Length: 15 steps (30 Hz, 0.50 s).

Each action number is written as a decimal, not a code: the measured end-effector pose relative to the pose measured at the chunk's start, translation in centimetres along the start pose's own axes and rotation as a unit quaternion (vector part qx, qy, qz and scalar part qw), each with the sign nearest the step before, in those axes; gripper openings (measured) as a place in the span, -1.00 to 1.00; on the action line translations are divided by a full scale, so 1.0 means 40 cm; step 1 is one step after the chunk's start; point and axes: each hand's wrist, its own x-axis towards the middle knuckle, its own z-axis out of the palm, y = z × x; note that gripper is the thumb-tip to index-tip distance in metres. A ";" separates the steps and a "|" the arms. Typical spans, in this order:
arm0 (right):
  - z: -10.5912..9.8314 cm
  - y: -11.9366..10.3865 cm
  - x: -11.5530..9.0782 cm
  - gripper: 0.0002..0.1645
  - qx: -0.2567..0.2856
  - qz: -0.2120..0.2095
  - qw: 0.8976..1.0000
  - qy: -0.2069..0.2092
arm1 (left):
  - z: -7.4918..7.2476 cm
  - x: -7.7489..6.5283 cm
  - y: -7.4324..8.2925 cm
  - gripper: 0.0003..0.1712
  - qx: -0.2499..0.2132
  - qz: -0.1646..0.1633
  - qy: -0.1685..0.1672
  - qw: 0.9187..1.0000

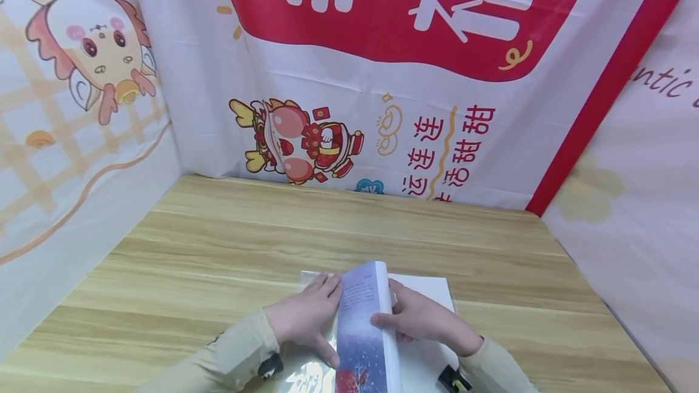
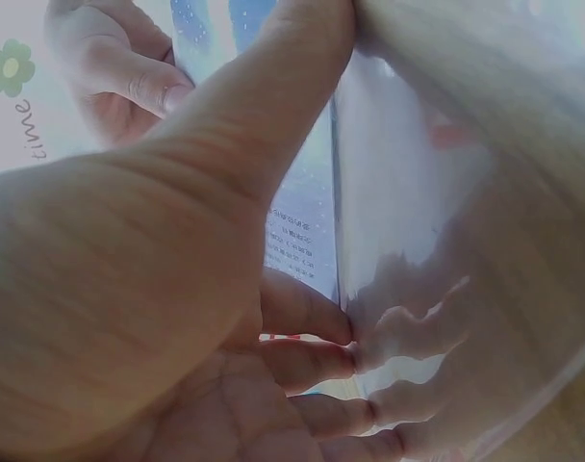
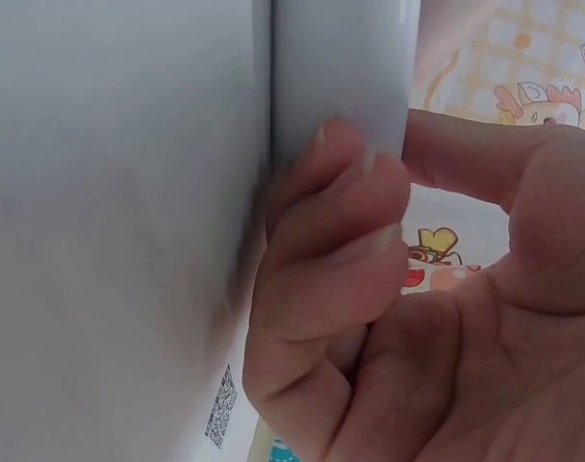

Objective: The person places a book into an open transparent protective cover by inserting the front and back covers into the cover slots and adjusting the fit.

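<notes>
In the head view a book [image 1: 360, 326] with a blue snowy cover, printed text and a red tree shows near the table's front. My right hand [image 1: 423, 317] grips its folded right side, thumb on top and fingers curled beneath; the right wrist view shows those fingertips against the pale rounded edge [image 3: 341, 77]. Along the book's left edge my left hand [image 1: 306, 314] presses with spread fingers on a clear plastic film [image 1: 308, 378]. In the left wrist view its fingertips [image 2: 336, 327] meet the shiny film. A white panel [image 1: 426, 290] lies under and right of the book.
The wood-grain table [image 1: 229, 247] reaches back to a white cloth wall [image 1: 202, 108] with red and cartoon prints. Printed cloth walls also stand left and right. A small black-and-white code [image 3: 220, 409] shows on the white surface in the right wrist view.
</notes>
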 end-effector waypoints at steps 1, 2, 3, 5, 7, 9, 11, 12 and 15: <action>0.000 0.000 0.000 -0.11 -0.001 -0.001 1.000 0.001 | 0.000 0.000 0.000 0.53 0.001 0.000 0.001 1.000; 0.001 0.000 0.001 -0.11 -0.002 -0.002 1.000 0.001 | -0.001 0.000 0.000 0.53 0.001 0.000 0.001 1.000; 0.001 0.000 0.001 -0.11 -0.002 -0.003 1.000 0.001 | -0.001 0.000 0.001 0.52 0.001 0.000 0.001 1.000; 0.002 0.001 0.001 -0.11 0.000 -0.002 1.000 0.001 | -0.002 -0.001 0.002 0.52 0.001 0.000 0.003 1.000; 0.002 0.001 0.000 -0.08 0.004 -0.001 1.000 0.001 | -0.002 -0.002 0.003 0.52 0.001 0.000 0.004 1.000; 0.003 0.000 0.000 -0.07 0.007 -0.003 1.000 0.000 | -0.002 -0.002 0.003 0.52 0.003 0.000 0.005 1.000; 0.003 0.000 0.001 -0.07 0.009 -0.006 1.000 0.000 | -0.002 -0.003 0.003 0.52 0.006 0.000 0.005 1.000; 0.004 0.000 0.001 -0.08 0.008 -0.007 1.000 0.000 | -0.002 -0.003 0.003 0.52 0.007 0.000 0.006 1.000; 0.004 -0.001 0.001 -0.10 0.005 -0.014 1.000 0.002 | -0.001 -0.002 0.002 0.53 0.008 0.001 0.006 1.000</action>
